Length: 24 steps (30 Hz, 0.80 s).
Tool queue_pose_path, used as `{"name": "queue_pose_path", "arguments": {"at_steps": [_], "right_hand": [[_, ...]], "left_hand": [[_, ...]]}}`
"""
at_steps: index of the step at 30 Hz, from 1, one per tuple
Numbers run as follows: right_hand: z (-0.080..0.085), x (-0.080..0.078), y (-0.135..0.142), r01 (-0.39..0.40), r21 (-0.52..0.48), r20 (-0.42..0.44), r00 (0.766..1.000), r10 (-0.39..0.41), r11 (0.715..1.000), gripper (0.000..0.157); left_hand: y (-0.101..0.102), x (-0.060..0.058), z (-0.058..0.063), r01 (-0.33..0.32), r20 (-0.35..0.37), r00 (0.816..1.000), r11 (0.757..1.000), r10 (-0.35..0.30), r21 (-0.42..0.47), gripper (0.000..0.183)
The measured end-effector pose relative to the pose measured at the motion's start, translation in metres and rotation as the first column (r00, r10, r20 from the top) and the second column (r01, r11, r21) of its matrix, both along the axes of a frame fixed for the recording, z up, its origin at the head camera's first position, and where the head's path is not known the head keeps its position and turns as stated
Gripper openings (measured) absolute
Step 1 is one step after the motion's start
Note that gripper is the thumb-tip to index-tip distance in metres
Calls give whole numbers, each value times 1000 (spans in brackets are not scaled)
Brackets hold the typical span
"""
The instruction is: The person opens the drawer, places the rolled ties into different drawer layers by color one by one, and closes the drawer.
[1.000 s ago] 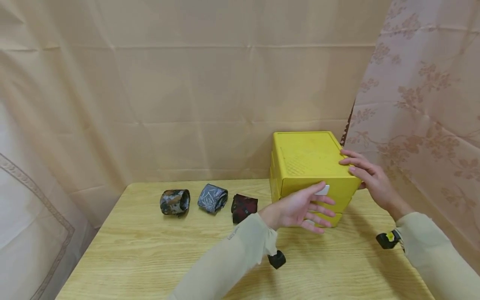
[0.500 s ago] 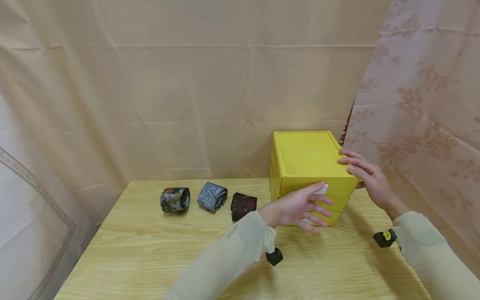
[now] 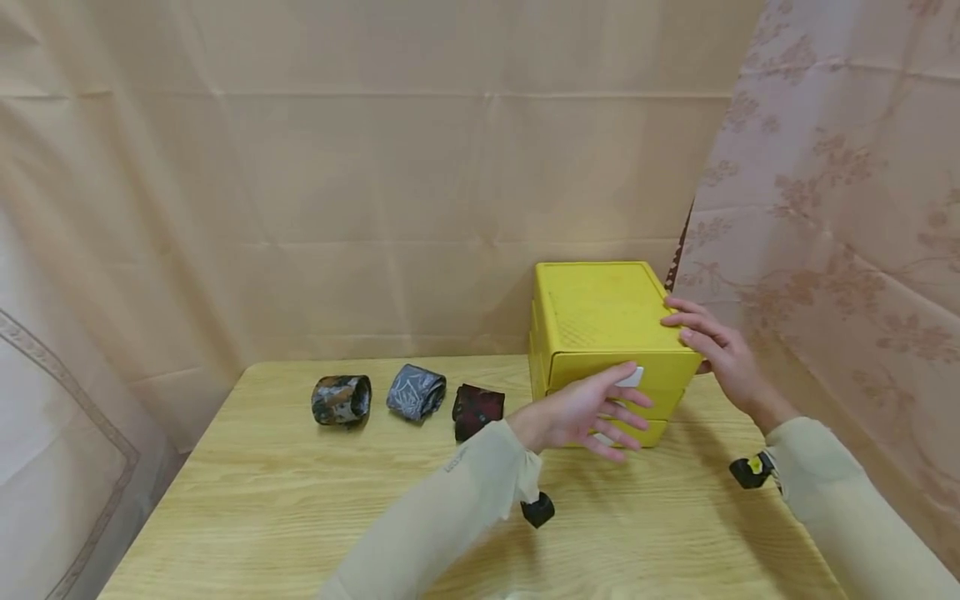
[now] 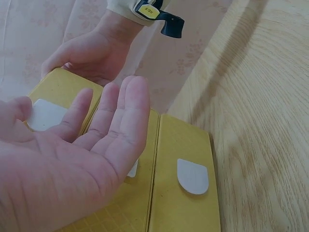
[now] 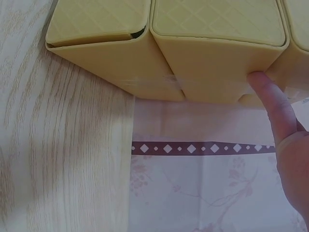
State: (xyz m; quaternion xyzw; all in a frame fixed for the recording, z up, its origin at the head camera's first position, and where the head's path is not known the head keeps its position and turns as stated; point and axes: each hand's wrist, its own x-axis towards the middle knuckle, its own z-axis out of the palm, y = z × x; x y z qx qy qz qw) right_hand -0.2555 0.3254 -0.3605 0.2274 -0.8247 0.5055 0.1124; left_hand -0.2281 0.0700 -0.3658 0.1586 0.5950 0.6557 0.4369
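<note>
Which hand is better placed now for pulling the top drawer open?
Probably the left hand: it holds nothing, near the upper white tab, while the right hand holds the yellow box.

On the wood-grain table I see a mottled roll, a grey roll and a dark red roll, slightly apart. A beige curtain hangs behind, a floral curtain to the right; the dim drape far left looks white, I think.

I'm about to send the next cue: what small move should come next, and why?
Probably curl the left hand onto the top white tab: it hangs open by that tab, holding nothing, while the right hand rests on the yellow box, which may steady it.
</note>
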Motion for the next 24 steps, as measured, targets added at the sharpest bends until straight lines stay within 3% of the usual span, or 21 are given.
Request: {"name": "queue_pose_path", "arguments": {"at_steps": [14,24], "right_hand": [[1,0,1,4,6,-4,1000,-4,1000,29],[3,1,0,-52,-35,2,999,52,998,29]], "left_hand": [[-2,3,2,7,-18,1000,1000,-7,-16,71],[-4,11,2,8,-25,1000,999,-9,-31,71]]}}
